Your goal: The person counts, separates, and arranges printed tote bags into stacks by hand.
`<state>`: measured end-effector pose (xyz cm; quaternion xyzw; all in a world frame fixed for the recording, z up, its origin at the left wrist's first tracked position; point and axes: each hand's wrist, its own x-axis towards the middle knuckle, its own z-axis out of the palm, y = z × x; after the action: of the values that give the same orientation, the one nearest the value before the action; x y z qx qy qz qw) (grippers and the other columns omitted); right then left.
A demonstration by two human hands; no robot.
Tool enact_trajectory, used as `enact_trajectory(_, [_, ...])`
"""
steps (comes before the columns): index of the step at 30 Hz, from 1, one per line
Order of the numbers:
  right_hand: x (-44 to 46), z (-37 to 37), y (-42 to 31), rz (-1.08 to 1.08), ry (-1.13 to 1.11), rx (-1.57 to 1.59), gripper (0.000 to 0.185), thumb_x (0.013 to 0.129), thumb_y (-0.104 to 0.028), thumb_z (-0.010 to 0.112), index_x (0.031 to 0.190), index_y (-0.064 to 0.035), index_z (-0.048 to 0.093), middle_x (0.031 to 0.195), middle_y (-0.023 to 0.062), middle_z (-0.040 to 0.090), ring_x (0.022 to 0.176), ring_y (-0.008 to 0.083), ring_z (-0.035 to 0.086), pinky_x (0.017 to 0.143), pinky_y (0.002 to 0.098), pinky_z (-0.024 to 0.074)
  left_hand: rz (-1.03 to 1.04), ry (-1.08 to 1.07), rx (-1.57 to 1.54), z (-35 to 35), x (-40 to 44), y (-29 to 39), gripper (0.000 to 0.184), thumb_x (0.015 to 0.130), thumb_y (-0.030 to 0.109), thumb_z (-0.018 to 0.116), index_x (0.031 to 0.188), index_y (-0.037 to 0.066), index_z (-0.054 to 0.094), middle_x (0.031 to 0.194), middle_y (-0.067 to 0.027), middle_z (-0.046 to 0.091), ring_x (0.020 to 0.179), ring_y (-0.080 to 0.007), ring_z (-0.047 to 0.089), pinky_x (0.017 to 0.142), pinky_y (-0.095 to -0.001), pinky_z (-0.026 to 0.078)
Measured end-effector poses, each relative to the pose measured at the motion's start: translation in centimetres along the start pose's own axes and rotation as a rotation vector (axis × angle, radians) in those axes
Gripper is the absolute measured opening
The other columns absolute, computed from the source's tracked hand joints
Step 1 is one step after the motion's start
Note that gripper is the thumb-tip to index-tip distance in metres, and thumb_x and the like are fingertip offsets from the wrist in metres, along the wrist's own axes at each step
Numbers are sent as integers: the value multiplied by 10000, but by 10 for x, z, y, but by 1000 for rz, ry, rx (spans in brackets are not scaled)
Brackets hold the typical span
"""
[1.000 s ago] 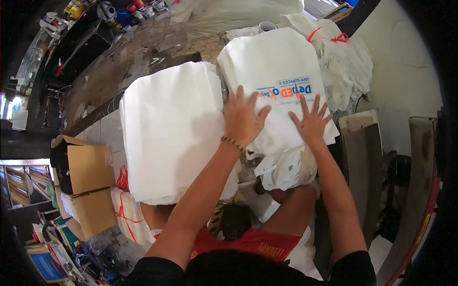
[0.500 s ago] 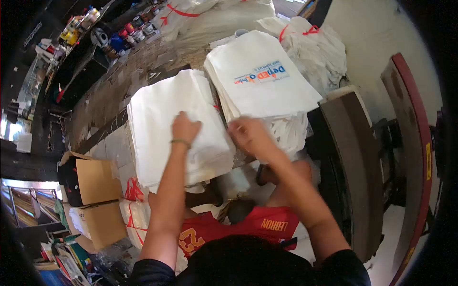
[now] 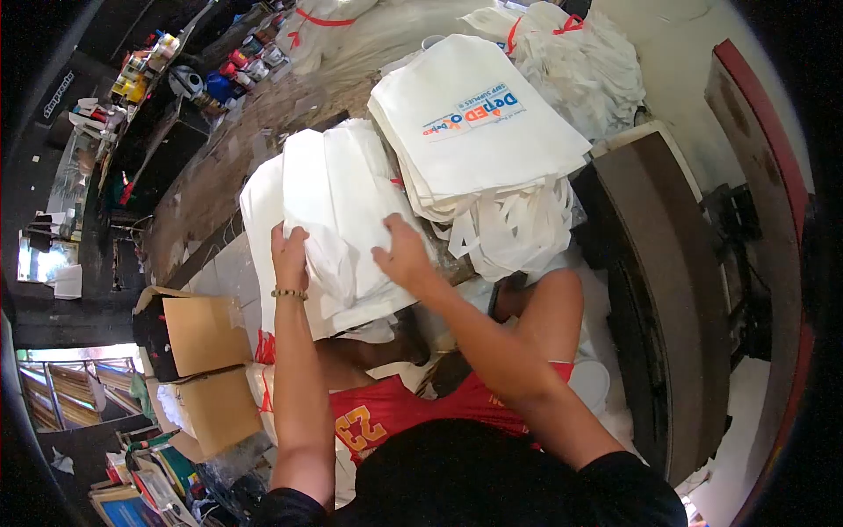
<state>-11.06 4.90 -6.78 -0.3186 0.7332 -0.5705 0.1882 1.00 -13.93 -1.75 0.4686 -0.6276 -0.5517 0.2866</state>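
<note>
My left hand [image 3: 290, 255] pinches the left edge of the top white fabric bag [image 3: 338, 202], which is raised and creased above the left stack [image 3: 262, 211]. Fingers apart, my right hand [image 3: 406, 255] is at the lower right of the same bag; whether its fingertips touch the fabric is hard to tell. To the right lies a second stack of white bags, its top one [image 3: 483, 154] flat with blue and orange print facing up. White handles [image 3: 518, 224] hang in a bunch from that stack's near edge.
Open cardboard boxes [image 3: 206, 338] stand at the left. Behind the stacks are a bundle of white bags [image 3: 575, 75] tied with red string and a worn tabletop [image 3: 206, 167] with paint containers [image 3: 250, 66]. A dark padded bench [image 3: 672, 290] is at the right.
My hands have moved from the printed stack to the left stack. The left stack's top bag is now lifted and creased, with my left hand at its edge. The view has shifted.
</note>
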Motion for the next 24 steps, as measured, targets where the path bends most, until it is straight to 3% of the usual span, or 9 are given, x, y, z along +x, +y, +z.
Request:
enact_trajectory(4, [-20,21,-72,-221,-94,6,383,784,-45,644,1149,11,539,1010,239,617,942,423,571,843,512,463,-26,-22,97,-2,-1,17,466,828,142,618,1252,-35,543,1022,-110,642,908,-200,615,814,-334,508])
enact_trajectory(7, [-27,37,-87,-344,-192,-49,368,784,-42,630,1139,5,546,986,217,616,897,417,559,823,527,450,-229,-188,-114,-4,19,13,456,829,206,668,1200,-44,580,1101,-128,653,963,-205,623,845,-342,504])
enact_trajectory(10, [-28,36,-80,-293,-280,-39,360,837,-137,654,1157,4,572,1012,213,619,930,408,567,852,503,455,-40,-249,249,23,-30,64,463,818,185,721,1201,-37,585,1098,-127,670,956,-188,626,855,-318,499])
enact_trajectory(13, [-29,20,-49,-395,-127,104,437,871,-280,678,1186,11,593,1029,215,621,955,386,580,879,483,458,240,-212,614,13,-7,43,584,755,29,628,1324,-9,501,1057,-204,691,953,-300,677,848,-359,519])
enact_trajectory(14, [-31,13,-40,-271,40,22,561,866,-396,696,1212,35,595,1072,233,611,1000,388,577,901,472,457,340,-154,712,11,-8,41,625,738,-2,601,1352,3,481,1041,-221,693,947,-326,684,846,-369,522])
enact_trajectory(16, [-35,2,-18,36,50,-321,650,806,-413,745,1222,53,569,1094,241,593,1021,406,553,899,475,452,355,-168,811,28,-36,71,708,707,-6,546,1403,63,435,1066,-259,684,973,-395,677,872,-417,526])
enact_trajectory(18, [-50,-4,-5,18,58,-360,636,742,-347,793,1157,71,551,1054,246,570,1011,413,530,915,471,438,391,-275,937,34,-29,62,689,724,21,548,1403,79,443,1085,-255,684,977,-410,671,895,-437,521])
enact_trajectory(22, [-53,5,6,88,-30,-295,596,679,-164,802,1164,42,523,1130,231,551,1074,402,499,930,447,425,87,-352,1048,65,-10,30,632,763,290,666,1338,85,501,1094,-255,676,1038,-387,656,921,-444,514])
enact_trajectory(24, [-48,7,-3,12,-93,-265,582,676,-110,770,1189,29,533,1145,223,568,1092,396,515,944,439,429,82,-219,1264,97,-35,34,690,725,408,710,1300,77,521,1107,-260,664,1073,-393,640,920,-442,514])
